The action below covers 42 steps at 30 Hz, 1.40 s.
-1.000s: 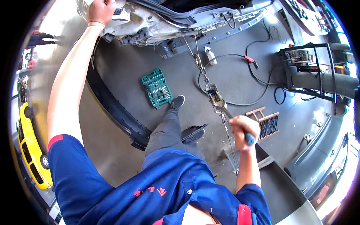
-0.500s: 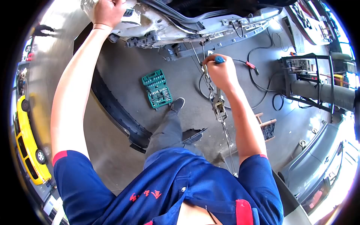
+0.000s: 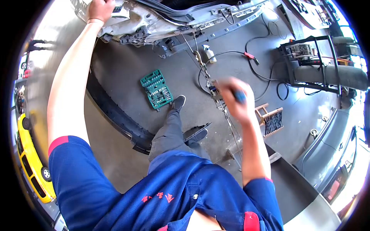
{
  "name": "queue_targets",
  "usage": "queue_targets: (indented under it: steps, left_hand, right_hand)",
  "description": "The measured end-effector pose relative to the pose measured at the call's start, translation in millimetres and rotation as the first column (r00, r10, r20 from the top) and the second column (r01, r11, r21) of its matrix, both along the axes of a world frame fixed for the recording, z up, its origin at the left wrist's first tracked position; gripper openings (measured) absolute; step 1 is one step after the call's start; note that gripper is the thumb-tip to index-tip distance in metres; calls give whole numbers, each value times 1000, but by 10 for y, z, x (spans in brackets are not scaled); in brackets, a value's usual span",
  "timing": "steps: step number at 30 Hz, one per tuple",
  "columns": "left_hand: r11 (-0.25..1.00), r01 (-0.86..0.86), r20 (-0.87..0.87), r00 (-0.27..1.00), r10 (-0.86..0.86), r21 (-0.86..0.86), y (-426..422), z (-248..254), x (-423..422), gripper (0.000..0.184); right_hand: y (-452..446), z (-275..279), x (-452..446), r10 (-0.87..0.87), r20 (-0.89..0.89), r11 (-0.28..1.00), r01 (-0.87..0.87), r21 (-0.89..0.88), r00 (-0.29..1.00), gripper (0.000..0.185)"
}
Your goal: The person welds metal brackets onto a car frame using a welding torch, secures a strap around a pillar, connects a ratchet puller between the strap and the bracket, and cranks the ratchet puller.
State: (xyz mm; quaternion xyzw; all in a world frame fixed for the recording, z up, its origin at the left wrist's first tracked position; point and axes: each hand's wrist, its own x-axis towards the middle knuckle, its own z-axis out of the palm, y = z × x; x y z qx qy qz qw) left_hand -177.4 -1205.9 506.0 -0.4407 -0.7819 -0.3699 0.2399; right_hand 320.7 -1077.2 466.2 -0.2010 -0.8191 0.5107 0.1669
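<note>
At the upper left, my left hand (image 3: pixel 101 10) is closed on the edge of the stripped car body (image 3: pixel 162 26), its fingers partly cut off by the frame. My right hand (image 3: pixel 238 101), blurred by motion, is wrapped around the blue-gripped lever (image 3: pixel 240 96) of a cable puller (image 3: pixel 211 85). The puller's hook (image 3: pixel 197 57) connects to straps leading up to the car body. Its cable (image 3: pixel 230 129) stretches down toward my right side. My right hand is just right of the puller's ratchet, whose joint with the lever is partly hidden.
A green socket set (image 3: pixel 156 89) lies open on the floor near my foot. A black bumper (image 3: pixel 111 111) curves along my left. To the right are a spray bottle (image 3: pixel 209 54), cables (image 3: pixel 252 67), a small wooden stool (image 3: pixel 273 120) and a metal frame (image 3: pixel 316 65).
My right hand has swung down and toward me with the blue lever, uncovering the hook and spray bottle. My left hand stays on the car body. The view has shifted slightly.
</note>
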Motion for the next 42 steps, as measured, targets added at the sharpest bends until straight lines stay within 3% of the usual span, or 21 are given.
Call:
queue_targets:
  steps: [1, 2, 3, 5, 7, 9, 11, 12, 13, 15, 16, 19, 23, 29, 31, 33, 35, 36, 37, 39, 42]
  left_hand:
    - [1000, 28, -56, 998, -27, 9, -1, 22, 55, 17]
    - [1000, 29, -57, 998, -29, 10, 12, 22, 62, 17]
    - [1000, 11, -35, 999, -10, 27, 36, 31, 46, 20]
    - [999, -2, -12, 1000, 2, 34, 12, -19, -88, 22]
    - [991, 2, 100, 995, 12, -134, -138, -169, -391, 24]
    - [988, -34, 92, 995, 48, -151, -131, -154, -341, 22]
    - [990, -36, 82, 995, 47, -136, -96, -139, -295, 21]
    - [992, -17, 107, 994, 30, -122, -98, -135, -313, 19]
    - [993, -25, 105, 994, 38, -119, -97, -135, -277, 19]
    - [998, -28, 66, 997, 31, -50, -74, -129, -201, 21]
    - [990, -78, 103, 991, 90, -120, -60, -71, -171, 21]
    - [994, -33, 106, 993, 43, -100, -99, -130, -237, 23]
    - [994, -45, 105, 993, 55, -98, -92, -82, -118, 23]
    - [996, -8, 128, 992, 20, -89, -124, -32, -53, 21]
    - [998, 4, 122, 993, 4, -67, -133, -53, -101, 19]
    - [996, 0, 189, 982, 18, -94, -147, -18, -82, 20]
    - [994, -68, 123, 989, 78, -91, -107, -16, 56, 20]
    - [999, 19, 37, 999, -17, -38, -118, -148, -31, 20]
    - [992, 17, 73, 997, -9, -121, -211, -176, 17, 19]
    - [992, -6, 87, 996, 17, -125, -173, -54, 111, 18]
    - [988, -19, 112, 993, 36, -155, -219, -43, 54, 22]
  right_hand:
    - [-39, 43, 501, 37, 5, 999, -37, 1, 999, 18]
    - [-174, -107, 1014, -86, -113, 990, 72, -121, 990, 18]
    - [-302, -230, 1485, -207, -150, 976, 193, -103, 967, 15]
    - [-665, -677, 2193, -601, -194, 737, 444, -510, 775, 14]
    - [-843, -908, 2338, -790, -227, 523, 434, -733, 569, 15]
    - [-681, -858, 2068, -760, -365, 608, 392, -690, 537, 18]
    - [-516, -462, 1612, -653, -291, 724, 465, -509, 699, 18]
    - [-468, -492, 1585, -743, -293, 649, 540, -536, 601, 18]
    - [-349, -439, 1601, -763, -217, 592, 525, -612, 609, 19]
    - [-208, -436, 1658, -558, -245, 791, 420, -445, 793, 21]
    - [-274, -347, 1567, -514, -190, 825, 423, -375, 836, 19]
    - [-306, -309, 1394, -414, -220, 886, 335, -321, 883, 14]
    - [-129, 33, 779, -29, -169, 999, 36, 36, 985, 22]
    - [125, 112, -211, -149, 28, 983, 151, -101, 988, 20]
    - [268, -151, -629, -177, -75, 983, 180, 36, 981, 14]
    - [592, -362, -1435, -184, 237, 981, 164, 101, 954, 19]
    - [708, -657, -1880, -231, 295, 970, 244, -9, 927, 26]
    - [669, -807, -1844, -277, 185, 957, 252, 145, 943, 23]
    - [581, -832, -1642, -229, 80, 970, 220, 105, 970, 21]
    - [549, -724, -1210, -281, 173, 934, 310, -180, 944, 22]
    - [430, -1012, -658, -367, 89, 855, 373, -359, 926, 20]
